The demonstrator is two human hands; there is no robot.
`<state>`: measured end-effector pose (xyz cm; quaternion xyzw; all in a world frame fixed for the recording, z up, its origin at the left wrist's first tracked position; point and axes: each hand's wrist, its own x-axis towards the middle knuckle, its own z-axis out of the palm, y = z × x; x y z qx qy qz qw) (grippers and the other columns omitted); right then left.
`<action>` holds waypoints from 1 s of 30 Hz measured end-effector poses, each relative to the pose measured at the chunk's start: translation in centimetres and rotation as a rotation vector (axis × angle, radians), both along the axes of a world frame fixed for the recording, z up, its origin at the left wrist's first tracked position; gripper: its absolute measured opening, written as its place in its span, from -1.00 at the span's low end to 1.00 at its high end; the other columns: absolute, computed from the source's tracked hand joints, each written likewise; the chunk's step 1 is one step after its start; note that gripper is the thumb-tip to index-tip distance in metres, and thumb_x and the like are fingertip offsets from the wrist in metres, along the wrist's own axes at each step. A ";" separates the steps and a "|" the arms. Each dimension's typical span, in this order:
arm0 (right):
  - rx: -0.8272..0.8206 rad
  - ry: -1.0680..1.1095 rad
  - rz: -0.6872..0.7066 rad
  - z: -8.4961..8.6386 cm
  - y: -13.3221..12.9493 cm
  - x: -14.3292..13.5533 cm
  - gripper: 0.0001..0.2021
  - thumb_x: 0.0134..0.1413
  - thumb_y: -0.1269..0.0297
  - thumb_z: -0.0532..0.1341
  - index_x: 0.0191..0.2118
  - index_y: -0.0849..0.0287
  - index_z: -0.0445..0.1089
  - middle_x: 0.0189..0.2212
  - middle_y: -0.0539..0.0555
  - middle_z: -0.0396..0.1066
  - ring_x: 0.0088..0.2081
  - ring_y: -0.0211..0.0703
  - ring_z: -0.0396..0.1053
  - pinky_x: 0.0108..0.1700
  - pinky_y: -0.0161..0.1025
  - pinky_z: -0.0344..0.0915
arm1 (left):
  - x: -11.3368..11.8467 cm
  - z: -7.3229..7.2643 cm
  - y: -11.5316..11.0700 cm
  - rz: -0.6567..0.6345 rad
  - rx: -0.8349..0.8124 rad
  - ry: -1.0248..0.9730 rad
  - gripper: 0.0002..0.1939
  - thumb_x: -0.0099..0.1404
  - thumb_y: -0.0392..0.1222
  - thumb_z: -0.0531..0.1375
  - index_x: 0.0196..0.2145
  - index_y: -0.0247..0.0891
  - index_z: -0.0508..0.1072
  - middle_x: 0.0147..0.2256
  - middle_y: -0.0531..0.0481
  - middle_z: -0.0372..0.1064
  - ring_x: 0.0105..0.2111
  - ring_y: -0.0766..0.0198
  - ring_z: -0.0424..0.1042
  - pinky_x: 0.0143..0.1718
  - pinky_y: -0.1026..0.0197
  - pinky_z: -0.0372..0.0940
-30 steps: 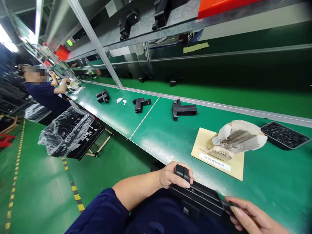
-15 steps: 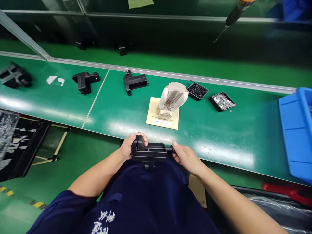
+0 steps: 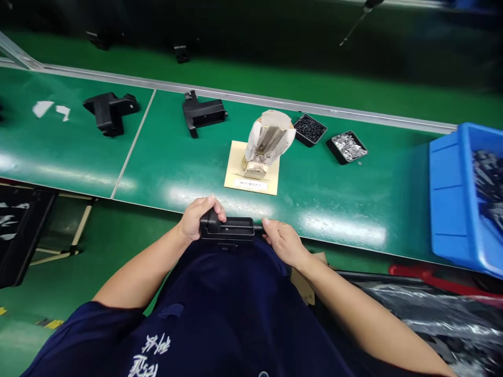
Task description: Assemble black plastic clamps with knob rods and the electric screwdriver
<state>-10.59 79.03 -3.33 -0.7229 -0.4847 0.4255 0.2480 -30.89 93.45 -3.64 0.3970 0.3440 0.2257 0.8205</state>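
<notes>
In front of my body, just off the table's front edge, I hold a black vise-like clamp (image 3: 238, 233) with a threaded rod lying in its open channel. My left hand (image 3: 197, 217) is closed around its left end, thumb over the black jaw block. My right hand (image 3: 286, 242) pinches the dark knob or shaft (image 3: 258, 229) that sticks out at the right end; the fingers hide most of that piece. Beyond my hands, a similar black clamp part (image 3: 204, 112) lies on the green table (image 3: 188, 167), and another black clamp part (image 3: 110, 112) rests further left.
A paper-lined holder (image 3: 271, 139) stands on a labelled yellow card (image 3: 231, 170). Behind it are a tray of small black pieces (image 3: 310, 129) and a tray of silver pieces (image 3: 349, 146). At right stands a blue bin (image 3: 446, 193) with black parts. A screwdriver tip (image 3: 353, 27) hangs above.
My view has turned, so the table items appear further left and higher, and more of the blue bin shows. Both hands keep their hold on the clamp.
</notes>
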 end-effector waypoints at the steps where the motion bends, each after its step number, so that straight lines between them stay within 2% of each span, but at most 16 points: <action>1: 0.025 -0.036 0.017 -0.2 0.0 0.0 -0.30 0.27 -0.39 -0.32 -0.54 0.07 0.13 -0.58 0.04 0.25 -0.47 -0.15 0.23 -0.33 -0.20 0.11 | 0.0 0.1 0.0 0.001 -0.007 -0.001 -0.47 0.15 0.25 0.34 -0.52 -0.34 0.41 -0.55 -0.05 0.40 -0.47 0.25 0.43 -0.34 0.22 0.32; 4: 0.083 -0.110 0.067 -0.4 -0.1 0.1 -0.38 0.33 -0.30 -0.33 -0.51 0.06 0.05 -0.57 0.01 0.19 -0.50 -0.18 0.15 -0.35 -0.21 0.05 | 0.1 0.1 0.2 -0.002 -0.045 0.019 -0.49 0.14 0.20 0.37 -0.53 -0.33 0.38 -0.56 -0.03 0.39 -0.48 0.26 0.42 -0.37 0.23 0.32; 9: 0.135 -0.150 0.119 -0.5 -0.3 0.2 -0.54 0.40 -0.13 -0.24 -0.43 0.05 0.02 -0.55 -0.02 0.15 -0.50 -0.17 0.09 -0.36 -0.21 0.01 | 0.0 0.1 0.4 0.008 -0.102 0.024 -0.55 0.11 0.09 0.41 -0.54 -0.33 0.37 -0.56 -0.02 0.38 -0.49 0.26 0.42 -0.38 0.22 0.33; 15: 0.239 -0.202 0.170 -1.4 -0.7 0.5 -0.62 0.43 -0.02 -0.20 -0.33 0.07 0.10 -0.47 0.02 0.22 -0.43 -0.14 0.19 -0.31 -0.20 0.14 | 0.0 0.3 0.4 0.019 -0.120 0.046 -0.57 0.09 0.05 0.41 -0.56 -0.34 0.36 -0.57 -0.03 0.37 -0.50 0.25 0.42 -0.39 0.21 0.34; 23: 0.496 -0.180 0.240 -3.3 -0.8 1.0 -0.70 0.45 0.05 -0.11 -0.15 0.13 0.21 -0.29 0.15 0.32 -0.28 -0.05 0.30 -0.16 -0.06 0.35 | 0.2 0.4 0.4 0.019 -0.125 0.050 -0.60 0.09 0.00 0.41 -0.57 -0.34 0.36 -0.57 -0.04 0.37 -0.51 0.24 0.42 -0.40 0.21 0.33; 26: 0.583 -0.129 0.269 -3.5 -0.7 1.3 -0.73 0.45 0.07 -0.08 -0.14 0.13 0.21 -0.26 0.18 0.33 -0.24 -0.03 0.30 -0.13 -0.04 0.37 | 0.1 0.4 0.4 0.020 -0.123 0.042 -0.61 0.10 -0.01 0.40 -0.57 -0.34 0.36 -0.57 -0.04 0.37 -0.51 0.24 0.42 -0.39 0.21 0.34; 30: 0.594 -0.042 0.290 -3.1 -0.7 1.6 -0.70 0.43 0.02 -0.03 -0.08 0.14 0.25 -0.18 0.22 0.36 -0.14 0.00 0.33 -0.06 0.00 0.37 | -0.1 0.3 0.5 0.002 -0.114 0.050 -0.61 0.12 -0.01 0.38 -0.57 -0.34 0.36 -0.56 -0.05 0.38 -0.50 0.23 0.43 -0.40 0.20 0.33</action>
